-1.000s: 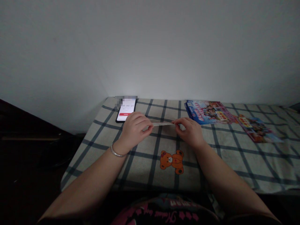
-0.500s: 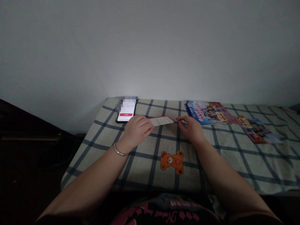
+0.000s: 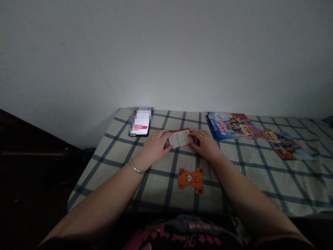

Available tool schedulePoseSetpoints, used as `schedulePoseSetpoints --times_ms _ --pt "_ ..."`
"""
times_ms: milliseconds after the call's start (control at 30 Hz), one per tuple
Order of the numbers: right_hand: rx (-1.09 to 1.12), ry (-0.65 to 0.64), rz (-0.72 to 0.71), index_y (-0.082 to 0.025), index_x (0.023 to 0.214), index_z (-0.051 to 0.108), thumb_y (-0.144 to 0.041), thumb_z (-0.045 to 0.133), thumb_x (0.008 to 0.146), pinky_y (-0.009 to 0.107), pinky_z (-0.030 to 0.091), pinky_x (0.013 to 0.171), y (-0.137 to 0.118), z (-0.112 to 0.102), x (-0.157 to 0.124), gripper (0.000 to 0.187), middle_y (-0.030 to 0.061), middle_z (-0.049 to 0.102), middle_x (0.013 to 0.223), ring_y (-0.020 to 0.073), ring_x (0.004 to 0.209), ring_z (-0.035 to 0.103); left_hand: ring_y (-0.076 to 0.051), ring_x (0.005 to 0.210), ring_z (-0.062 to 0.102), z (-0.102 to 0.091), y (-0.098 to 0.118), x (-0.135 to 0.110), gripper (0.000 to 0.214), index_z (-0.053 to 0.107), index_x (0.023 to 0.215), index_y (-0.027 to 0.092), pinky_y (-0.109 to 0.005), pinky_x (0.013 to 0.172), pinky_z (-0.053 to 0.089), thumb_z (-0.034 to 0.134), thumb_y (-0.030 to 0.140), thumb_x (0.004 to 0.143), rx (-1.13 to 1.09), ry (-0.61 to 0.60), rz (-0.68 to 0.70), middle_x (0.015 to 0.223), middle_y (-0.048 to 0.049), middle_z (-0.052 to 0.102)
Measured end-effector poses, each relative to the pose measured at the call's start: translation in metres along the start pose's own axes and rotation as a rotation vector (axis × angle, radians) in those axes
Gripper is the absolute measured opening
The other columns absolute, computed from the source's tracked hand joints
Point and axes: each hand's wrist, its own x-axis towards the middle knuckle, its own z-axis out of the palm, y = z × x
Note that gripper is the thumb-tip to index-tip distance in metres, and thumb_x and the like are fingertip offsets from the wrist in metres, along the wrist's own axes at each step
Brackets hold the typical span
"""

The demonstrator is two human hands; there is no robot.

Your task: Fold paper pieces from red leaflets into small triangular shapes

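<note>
A small white card with a red edge and lines of print (image 3: 180, 139) lies between my two hands, just above or on the checked tablecloth; I cannot tell which. My left hand (image 3: 155, 145) grips its left end, thumb at the near side and fingers at the far side. On the right end, my right hand (image 3: 204, 143) pinches the card in the same way. A metal bangle (image 3: 136, 166) circles my left wrist. Both palms face down, and the fingers partly cover the card's ends.
A lit phone (image 3: 141, 122) lies beyond my left hand. Colourful printed leaflets (image 3: 229, 125) are stacked near the wall at right, with another leaflet (image 3: 286, 144) beside them. An orange bear picture (image 3: 191, 180) decorates the checked tablecloth (image 3: 109, 173) nearer my body.
My right hand has moved slightly left and now grips the card's right end. The card has tilted so more of its printed face shows. My left hand has opened its thumb lower along the card.
</note>
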Motion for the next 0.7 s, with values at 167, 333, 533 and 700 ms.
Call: schedulePoseSetpoints --times_ms 167,333,533,700 --pt "0.028 -0.011 0.01 -0.021 0.118 0.064 -0.025 0.065 0.083 0.048 0.047 0.103 0.0026 0.002 -0.0002 0.036 0.0096 0.068 0.122 0.028 0.115 0.059 -0.029 0.115 0.056 0.0016 -0.0037 0.0003 0.044 0.052 0.124 0.019 -0.048 0.101 0.046 0.07 0.027 0.084 -0.013 -0.003 -0.008 0.126 -0.0097 0.061" --pt "0.045 -0.003 0.009 -0.021 0.121 0.062 -0.024 0.065 0.083 0.049 0.047 0.102 0.0007 0.0012 -0.0007 0.039 0.0101 0.069 0.12 0.0283 0.113 0.06 -0.028 0.115 0.057 0.0015 -0.0029 0.0024 0.045 0.053 0.125 0.02 -0.047 0.099 0.047 0.069 0.02 0.083 -0.075 0.0 -0.001 0.126 -0.0099 0.06" --pt "0.088 0.017 -0.006 -0.021 0.126 0.059 -0.02 0.062 0.083 0.049 0.049 0.1 -0.0036 0.0009 -0.0008 0.043 0.0109 0.068 0.121 0.0276 0.113 0.061 -0.025 0.111 0.06 0.0049 -0.0043 0.0029 0.06 0.041 0.138 0.021 -0.045 0.095 0.051 0.063 0.01 0.084 -0.203 0.044 0.021 0.123 -0.0097 0.061" --pt "0.148 0.046 -0.003 -0.022 0.127 0.058 -0.018 0.058 0.085 0.047 0.049 0.1 -0.003 0.002 -0.0006 0.043 0.0102 0.067 0.122 0.0258 0.113 0.062 -0.021 0.103 0.065 0.0036 0.0001 0.0031 0.051 0.042 0.137 0.022 -0.042 0.091 0.055 0.055 0.007 0.089 -0.301 0.146 0.013 0.112 -0.0072 0.065"
